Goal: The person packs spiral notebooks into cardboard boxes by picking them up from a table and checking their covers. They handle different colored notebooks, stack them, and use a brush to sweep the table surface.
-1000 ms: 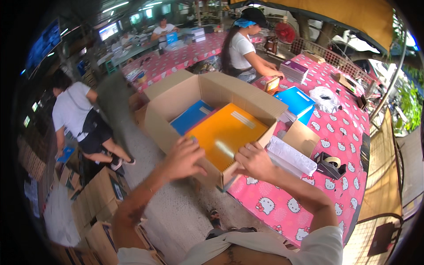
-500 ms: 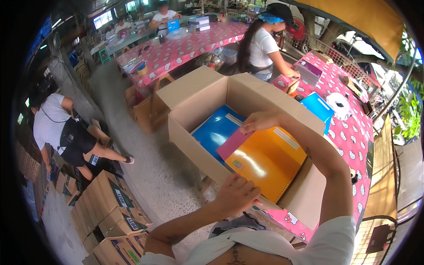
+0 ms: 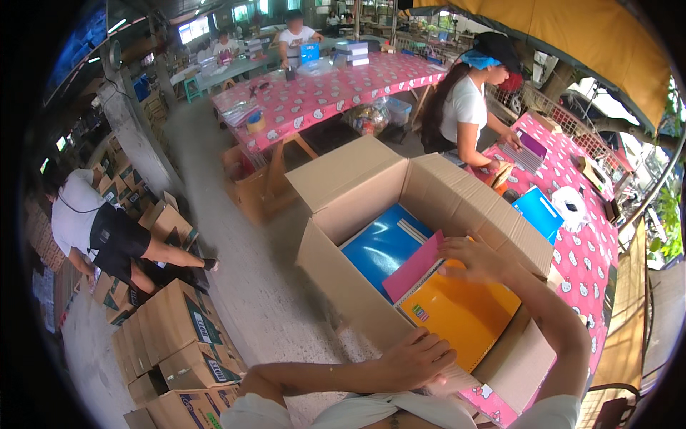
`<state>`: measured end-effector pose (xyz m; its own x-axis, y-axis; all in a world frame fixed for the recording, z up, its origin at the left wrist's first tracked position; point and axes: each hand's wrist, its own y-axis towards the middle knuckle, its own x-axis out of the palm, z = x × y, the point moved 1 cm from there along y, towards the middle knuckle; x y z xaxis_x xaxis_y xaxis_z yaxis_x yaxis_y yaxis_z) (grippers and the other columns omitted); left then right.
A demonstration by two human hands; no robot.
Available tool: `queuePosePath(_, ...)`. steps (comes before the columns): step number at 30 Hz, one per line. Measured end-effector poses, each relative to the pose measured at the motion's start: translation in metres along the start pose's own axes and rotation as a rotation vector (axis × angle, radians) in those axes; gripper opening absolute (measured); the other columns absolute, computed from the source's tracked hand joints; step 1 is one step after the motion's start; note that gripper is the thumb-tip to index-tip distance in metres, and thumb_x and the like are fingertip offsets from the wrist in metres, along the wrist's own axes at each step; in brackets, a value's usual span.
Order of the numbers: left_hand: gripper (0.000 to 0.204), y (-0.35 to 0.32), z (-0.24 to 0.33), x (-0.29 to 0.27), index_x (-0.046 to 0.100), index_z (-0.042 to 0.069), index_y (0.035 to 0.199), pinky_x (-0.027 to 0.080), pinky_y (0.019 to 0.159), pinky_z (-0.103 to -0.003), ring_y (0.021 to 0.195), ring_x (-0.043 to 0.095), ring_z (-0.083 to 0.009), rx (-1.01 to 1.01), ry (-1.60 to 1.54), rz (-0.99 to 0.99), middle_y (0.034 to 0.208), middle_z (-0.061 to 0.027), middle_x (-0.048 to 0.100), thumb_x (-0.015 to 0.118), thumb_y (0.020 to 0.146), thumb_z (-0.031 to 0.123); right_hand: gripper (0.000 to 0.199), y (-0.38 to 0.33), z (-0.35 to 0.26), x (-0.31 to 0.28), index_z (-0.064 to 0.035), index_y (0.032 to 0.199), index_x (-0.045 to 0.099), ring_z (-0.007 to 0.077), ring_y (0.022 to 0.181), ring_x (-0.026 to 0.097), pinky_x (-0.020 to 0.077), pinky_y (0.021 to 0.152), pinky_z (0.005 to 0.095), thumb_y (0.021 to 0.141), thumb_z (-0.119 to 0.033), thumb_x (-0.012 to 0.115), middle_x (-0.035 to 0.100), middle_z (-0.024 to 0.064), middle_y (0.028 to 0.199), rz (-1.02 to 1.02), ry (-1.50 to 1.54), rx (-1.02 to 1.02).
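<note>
An open cardboard box [image 3: 325, 275] stands before me. Inside it, blue spiral notebooks [image 3: 382, 244] lie on the far left side and orange spiral notebooks [image 3: 457, 307] on the near right side. A pink card [image 3: 416, 266] stands upright between the two stacks. My right hand [image 3: 475, 261] rests over the far end of the top orange notebook, fingers stretched out beside the card's upper end. My left hand [image 3: 418, 360] is curled around the box's near edge, at a flap; its fingertips are partly hidden.
A pink patterned table [image 3: 589, 261] on the right holds a blue notebook [image 3: 539, 213] and a white roll [image 3: 569, 205]. A co-worker [image 3: 468, 107] handles purple notebooks there. Stacked cartons [image 3: 168, 329] and another co-worker [image 3: 93, 222] are at left. A second pink table [image 3: 321, 96] stands behind.
My right hand has let go of the pink card, which now sits between the stacks, and its fingers have spread over the orange notebook. My left hand stays on the box edge.
</note>
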<state>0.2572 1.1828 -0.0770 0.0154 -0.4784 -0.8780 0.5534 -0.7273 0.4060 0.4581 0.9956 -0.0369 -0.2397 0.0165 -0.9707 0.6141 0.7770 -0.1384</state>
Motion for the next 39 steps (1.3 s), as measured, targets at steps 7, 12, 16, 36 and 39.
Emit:
queuePosePath(7, 0.098, 0.111, -0.12, -0.063, 0.04, -0.01, 0.141, 0.046, 0.101, -0.044, 0.123, 0.054, -0.0433, -0.297, -0.489, -0.191, 0.136, -0.0319, 0.052, 0.07, 0.083, 0.062, 0.058, -0.094, -0.018, -0.006, -0.0141, 0.143, 0.048, 0.0337, 0.143, 0.033, 0.0231, 0.118, 0.0534, 0.094, -0.044, 0.061, 0.039, 0.0162, 0.149, 0.479, 0.465, 0.342)
queuePosePath(12, 0.099, 0.143, -0.174, 0.021, 0.032, -0.005, 0.151, 0.038, 0.111, -0.036, 0.135, 0.047, -0.032, -0.626, -1.033, -0.801, 0.142, -0.0207, 0.053, 0.072, 0.085, 0.057, 0.079, -0.15, -0.025, 0.002, -0.0115, 0.153, 0.031, 0.034, 0.15, 0.012, 0.0049, 0.119, 0.0558, 0.087, -0.035, 0.067, 0.026, 0.0198, 0.157, 0.756, 1.445, 0.774)
queuePosePath(16, 0.09, 0.145, -0.159, 0.021, 0.035, -0.001, 0.151, 0.029, 0.116, -0.035, 0.143, 0.038, -0.0254, -0.693, -1.07, -0.733, 0.151, -0.018, 0.044, 0.071, 0.088, 0.053, 0.083, -0.162, -0.015, 0.012, -0.0132, 0.154, 0.026, 0.0358, 0.15, 0.011, 0.0106, 0.118, 0.0558, 0.086, -0.034, 0.068, 0.018, 0.0186, 0.16, 0.824, 1.562, 0.724)
queuePosePath(36, 0.085, 0.17, -0.121, -0.026, 0.066, 0.009, 0.116, 0.052, 0.064, -0.027, 0.077, 0.065, -0.0091, -0.689, -1.163, -0.389, 0.086, -0.0018, 0.068, 0.037, 0.088, 0.084, 0.055, -0.137, 0.013, -0.021, -0.0064, 0.141, 0.049, 0.0237, 0.138, 0.035, 0.0246, 0.115, 0.0409, 0.099, -0.042, 0.055, 0.045, 0.0095, 0.143, 0.878, 1.09, 0.646)
queuePosePath(39, 0.082, 0.174, -0.128, -0.034, 0.069, 0.007, 0.101, 0.05, 0.064, -0.026, 0.072, 0.061, -0.0093, -0.661, -1.185, -0.339, 0.083, -0.0027, 0.064, 0.038, 0.089, 0.082, 0.057, -0.124, 0.013, -0.034, -0.0083, 0.143, 0.048, 0.0238, 0.137, 0.04, 0.0296, 0.112, 0.0417, 0.103, -0.05, 0.045, 0.049, 0.0111, 0.142, 0.82, 0.912, 0.499)
